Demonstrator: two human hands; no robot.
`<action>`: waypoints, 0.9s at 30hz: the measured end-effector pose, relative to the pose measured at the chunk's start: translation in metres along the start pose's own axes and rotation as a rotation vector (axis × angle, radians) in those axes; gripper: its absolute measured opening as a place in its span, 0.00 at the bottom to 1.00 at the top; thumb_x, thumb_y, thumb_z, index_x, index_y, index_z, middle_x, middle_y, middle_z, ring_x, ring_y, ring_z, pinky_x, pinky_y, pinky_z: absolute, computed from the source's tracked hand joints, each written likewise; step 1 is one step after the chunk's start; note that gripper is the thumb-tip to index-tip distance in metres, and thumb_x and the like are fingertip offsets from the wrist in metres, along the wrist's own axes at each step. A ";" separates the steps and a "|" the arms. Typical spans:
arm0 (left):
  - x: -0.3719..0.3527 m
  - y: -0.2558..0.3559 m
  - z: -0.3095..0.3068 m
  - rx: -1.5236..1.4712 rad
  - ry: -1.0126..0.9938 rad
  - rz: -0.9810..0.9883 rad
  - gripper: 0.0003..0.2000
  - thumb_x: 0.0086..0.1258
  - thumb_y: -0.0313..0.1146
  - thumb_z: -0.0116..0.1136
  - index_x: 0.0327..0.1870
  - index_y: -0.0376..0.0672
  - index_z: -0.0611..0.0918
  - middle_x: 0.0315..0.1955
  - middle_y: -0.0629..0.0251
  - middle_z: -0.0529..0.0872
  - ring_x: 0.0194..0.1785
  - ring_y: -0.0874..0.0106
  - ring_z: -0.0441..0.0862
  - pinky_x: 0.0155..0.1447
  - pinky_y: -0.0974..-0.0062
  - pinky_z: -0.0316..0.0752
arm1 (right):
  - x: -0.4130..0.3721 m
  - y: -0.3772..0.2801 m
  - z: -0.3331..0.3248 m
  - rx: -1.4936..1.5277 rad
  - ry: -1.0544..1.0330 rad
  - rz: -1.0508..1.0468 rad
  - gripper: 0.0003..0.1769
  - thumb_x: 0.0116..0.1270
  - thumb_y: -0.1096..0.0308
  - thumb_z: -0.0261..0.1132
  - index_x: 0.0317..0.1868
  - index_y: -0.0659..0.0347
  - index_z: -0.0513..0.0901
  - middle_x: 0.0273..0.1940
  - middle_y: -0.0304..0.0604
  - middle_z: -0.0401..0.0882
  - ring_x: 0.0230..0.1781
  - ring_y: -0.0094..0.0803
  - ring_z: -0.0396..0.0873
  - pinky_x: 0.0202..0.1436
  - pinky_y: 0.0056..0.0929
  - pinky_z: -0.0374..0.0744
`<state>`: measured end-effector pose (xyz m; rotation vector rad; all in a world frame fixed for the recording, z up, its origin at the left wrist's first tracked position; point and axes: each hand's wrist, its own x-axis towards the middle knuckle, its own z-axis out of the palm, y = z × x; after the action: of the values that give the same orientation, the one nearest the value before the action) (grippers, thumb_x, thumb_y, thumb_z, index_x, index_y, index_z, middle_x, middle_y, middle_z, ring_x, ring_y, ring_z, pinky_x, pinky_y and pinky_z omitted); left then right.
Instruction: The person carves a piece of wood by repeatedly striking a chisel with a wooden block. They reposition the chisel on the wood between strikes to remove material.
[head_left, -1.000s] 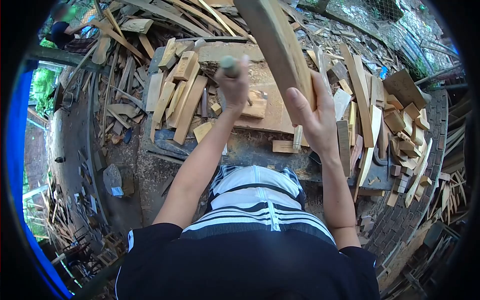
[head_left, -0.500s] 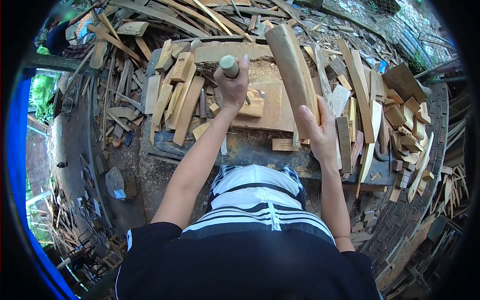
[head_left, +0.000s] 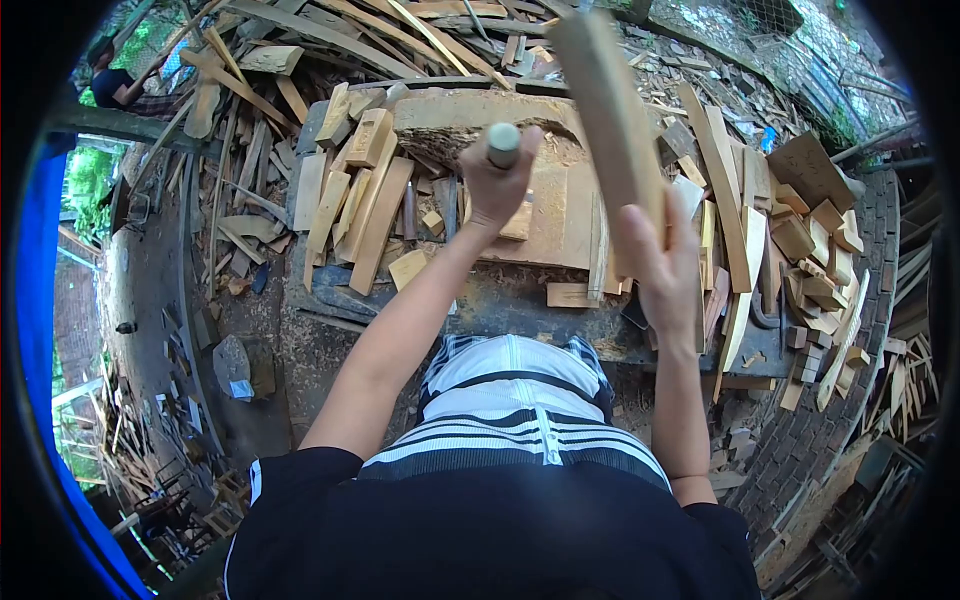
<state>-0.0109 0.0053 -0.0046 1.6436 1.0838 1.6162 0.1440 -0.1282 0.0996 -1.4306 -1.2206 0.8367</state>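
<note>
My left hand (head_left: 497, 190) is wrapped round the upright handle of a chisel (head_left: 503, 143), whose pale round end sticks up above the fist. Its blade is hidden below the hand. Just under that hand lies a small wooden block (head_left: 518, 222), partly covered by the fist, on a wide board (head_left: 565, 225). A thick wooden mallet (head_left: 612, 125), shaped like a squared club and blurred at its top, rises from my right hand (head_left: 662, 275), which grips its lower end.
Cut wood strips (head_left: 380, 225) and a slotted block (head_left: 370, 138) lie on the bench's left. Longer slats (head_left: 720, 190) and stacked offcuts (head_left: 820, 250) crowd its right. Scrap wood (head_left: 330, 40) is heaped behind. Another person (head_left: 118, 88) sits at the far left.
My left hand and the chisel have shifted right, covering more of the block. The mallet has moved right and up in my right hand.
</note>
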 end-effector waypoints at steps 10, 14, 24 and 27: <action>-0.032 0.020 0.016 0.008 -0.227 0.046 0.09 0.56 0.29 0.68 0.33 0.44 0.78 0.23 0.56 0.82 0.28 0.54 0.83 0.30 0.65 0.75 | 0.008 -0.010 -0.008 -0.388 -0.159 -0.026 0.24 0.68 0.57 0.65 0.56 0.65 0.72 0.39 0.48 0.82 0.35 0.32 0.81 0.35 0.29 0.78; -0.040 0.016 0.021 0.040 -0.204 0.117 0.10 0.51 0.30 0.69 0.31 0.46 0.78 0.22 0.59 0.81 0.27 0.57 0.82 0.28 0.65 0.74 | -0.015 -0.014 -0.011 0.021 0.212 -0.122 0.30 0.71 0.55 0.61 0.65 0.65 0.64 0.47 0.44 0.78 0.41 0.28 0.80 0.43 0.24 0.77; -0.026 0.020 0.023 -0.038 -0.151 0.109 0.06 0.61 0.32 0.68 0.29 0.45 0.81 0.20 0.61 0.81 0.22 0.64 0.82 0.27 0.72 0.74 | -0.024 0.005 -0.010 -0.138 0.054 0.003 0.23 0.72 0.59 0.63 0.58 0.68 0.72 0.39 0.47 0.81 0.37 0.28 0.79 0.39 0.28 0.77; 0.002 0.019 0.006 -0.077 0.096 -0.041 0.12 0.65 0.34 0.68 0.24 0.41 0.80 0.16 0.70 0.81 0.21 0.82 0.76 0.25 0.78 0.68 | -0.023 0.016 -0.007 0.005 0.082 0.089 0.23 0.73 0.57 0.62 0.57 0.69 0.73 0.42 0.45 0.78 0.40 0.26 0.75 0.41 0.24 0.75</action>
<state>-0.0020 -0.0020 0.0119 1.4987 1.0820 1.7033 0.1485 -0.1511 0.0835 -1.5090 -1.0994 0.8330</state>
